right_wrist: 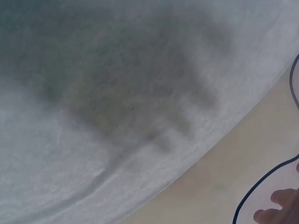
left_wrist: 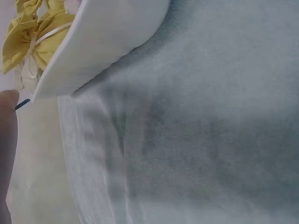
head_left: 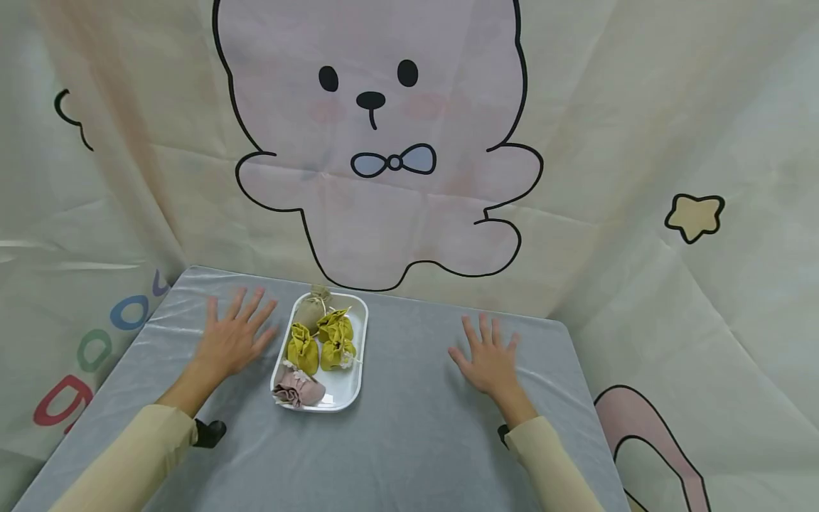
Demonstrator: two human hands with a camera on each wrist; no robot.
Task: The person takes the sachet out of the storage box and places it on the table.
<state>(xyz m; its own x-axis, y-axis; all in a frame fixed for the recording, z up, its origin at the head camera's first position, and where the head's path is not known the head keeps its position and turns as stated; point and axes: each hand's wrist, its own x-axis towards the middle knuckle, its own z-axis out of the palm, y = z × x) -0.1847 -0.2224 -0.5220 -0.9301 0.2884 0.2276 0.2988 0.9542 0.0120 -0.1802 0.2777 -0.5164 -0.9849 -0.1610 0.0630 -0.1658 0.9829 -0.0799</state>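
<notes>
A white tray [head_left: 348,398] holds several small drawstring pouches. Yellow-green pouches [head_left: 302,350] fill its middle, an olive pouch [head_left: 310,311] sits at its far end, and a rolled dusty-pink pouch [head_left: 299,389] lies at its near left corner. Just left of the tray, my left hand [head_left: 232,341] is spread with straight fingers, holding nothing. My right hand [head_left: 491,361] is also spread and holds nothing, well to the right of the tray. In the left wrist view, the tray's side [left_wrist: 112,42] and a yellow pouch [left_wrist: 46,37] show near a thumb.
A grey cloth covers the table [head_left: 422,441]. Behind it hangs a pale curtain [head_left: 595,171] printed with a pink bear and a star. Dark wrist mounts [head_left: 210,433] sit below both hands.
</notes>
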